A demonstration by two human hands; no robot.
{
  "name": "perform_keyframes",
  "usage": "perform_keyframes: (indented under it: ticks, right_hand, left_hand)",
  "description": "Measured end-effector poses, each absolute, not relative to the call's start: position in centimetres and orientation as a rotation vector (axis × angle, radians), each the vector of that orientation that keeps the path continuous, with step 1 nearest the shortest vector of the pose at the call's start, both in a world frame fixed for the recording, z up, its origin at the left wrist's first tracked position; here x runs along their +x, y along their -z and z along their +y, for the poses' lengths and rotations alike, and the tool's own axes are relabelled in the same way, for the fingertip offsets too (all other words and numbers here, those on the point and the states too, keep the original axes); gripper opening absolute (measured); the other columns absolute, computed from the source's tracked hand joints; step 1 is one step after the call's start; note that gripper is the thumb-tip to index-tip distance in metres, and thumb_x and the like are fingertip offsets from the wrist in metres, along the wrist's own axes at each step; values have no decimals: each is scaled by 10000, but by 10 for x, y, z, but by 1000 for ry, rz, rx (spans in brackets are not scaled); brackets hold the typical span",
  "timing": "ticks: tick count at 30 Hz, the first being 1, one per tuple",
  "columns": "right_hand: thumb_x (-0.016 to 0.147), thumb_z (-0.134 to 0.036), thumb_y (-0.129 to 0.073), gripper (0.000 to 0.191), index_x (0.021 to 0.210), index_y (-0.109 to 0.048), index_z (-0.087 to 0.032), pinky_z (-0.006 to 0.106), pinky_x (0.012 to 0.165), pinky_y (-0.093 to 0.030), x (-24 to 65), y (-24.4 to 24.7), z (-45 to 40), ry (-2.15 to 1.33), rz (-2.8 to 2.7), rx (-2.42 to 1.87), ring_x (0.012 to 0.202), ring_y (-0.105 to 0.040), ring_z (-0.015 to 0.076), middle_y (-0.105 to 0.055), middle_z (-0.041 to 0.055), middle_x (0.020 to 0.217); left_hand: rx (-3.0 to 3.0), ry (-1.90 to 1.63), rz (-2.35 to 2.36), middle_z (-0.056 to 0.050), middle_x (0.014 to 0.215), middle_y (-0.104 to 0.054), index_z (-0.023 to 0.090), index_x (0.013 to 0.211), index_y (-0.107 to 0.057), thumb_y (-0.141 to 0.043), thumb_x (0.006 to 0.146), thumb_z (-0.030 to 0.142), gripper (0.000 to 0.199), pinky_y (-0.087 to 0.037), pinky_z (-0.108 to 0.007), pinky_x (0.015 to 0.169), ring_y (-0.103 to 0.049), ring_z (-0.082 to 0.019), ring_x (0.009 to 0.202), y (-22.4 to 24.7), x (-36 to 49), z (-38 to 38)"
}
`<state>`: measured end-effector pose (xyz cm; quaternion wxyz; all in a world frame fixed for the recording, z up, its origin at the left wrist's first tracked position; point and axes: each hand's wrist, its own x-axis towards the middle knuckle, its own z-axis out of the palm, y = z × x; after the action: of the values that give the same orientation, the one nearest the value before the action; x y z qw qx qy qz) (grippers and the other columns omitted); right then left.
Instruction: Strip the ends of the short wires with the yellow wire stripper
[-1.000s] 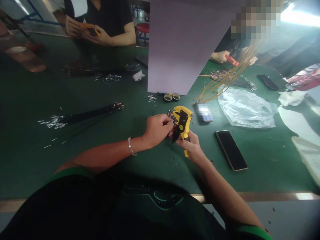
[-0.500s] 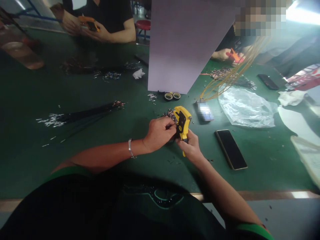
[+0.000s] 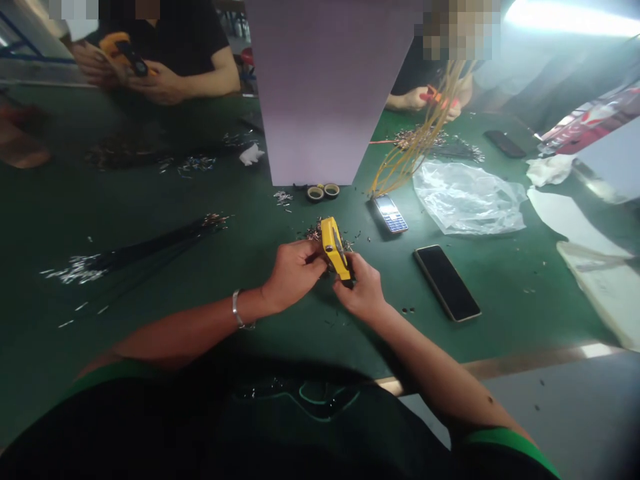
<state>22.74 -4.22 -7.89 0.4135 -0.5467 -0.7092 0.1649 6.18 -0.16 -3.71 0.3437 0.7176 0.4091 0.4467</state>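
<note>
Yellow wire stripper (image 3: 334, 250) held in 2 hands (image 3: 294, 272) (image 3: 361, 288).

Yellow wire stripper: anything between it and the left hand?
Nothing visible. The left hand is right up against the yellow wire stripper, which the right hand grips. The small metal pieces lie beyond the hands, not between them.

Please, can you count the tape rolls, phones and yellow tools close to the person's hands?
Tape rolls: 2
Phones: 2
Yellow wire strippers: 1
Total: 5
</note>
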Motion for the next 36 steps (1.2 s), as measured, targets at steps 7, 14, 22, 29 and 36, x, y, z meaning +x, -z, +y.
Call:
perform_keyframes:
  ticks: [7,14,22,29,36]
  right_hand:
    - [681,-200,-521,307,988,-508,-197,300,581,-464,226,83,-42,-263,-1861,-1381,589,-571,181,-626,25,723]
    - [708,-219,-504,212,920,-497,-206,276,531,-400,226,86,-42,-265,-1865,-1408,525,-520,158,-582,4,652]
    - [751,-283,-520,129,854,-506,-207,288,561,-381,228,84,-41,-277,-1917,-1501,539,-527,169,-598,20,641]
    - [694,-253,-511,109,779,-446,-228,269,545,-365,221,86,-41,-486,-1776,-1511,520,-459,144,-543,-11,617]
    - [678,-272,-500,91,721,-433,-229,270,548,-338,224,86,-37,-678,-1614,-1501,538,-420,135,-469,-36,587]
  left_hand:
    - [1794,-1100,1047,0,657,-701,154,711,-726,-588,745,96,154,-480,-216,594,-600,-101,609,34,60,-1]
    - [1615,-1032,1076,15,602,-667,145,631,-688,-626,700,93,106,-472,-211,569,-567,-92,577,35,60,0]
    - [1408,-940,1104,31,574,-660,137,603,-687,-615,632,16,144,-453,-193,549,-552,-76,547,32,61,4]
    - [1322,-886,1078,14,596,-669,135,633,-703,-602,646,15,158,-455,-200,585,-575,-81,579,35,62,8]
    - [1321,-738,1154,15,513,-588,136,573,-658,-599,737,115,175,-291,-202,431,-395,-46,422,32,61,12]
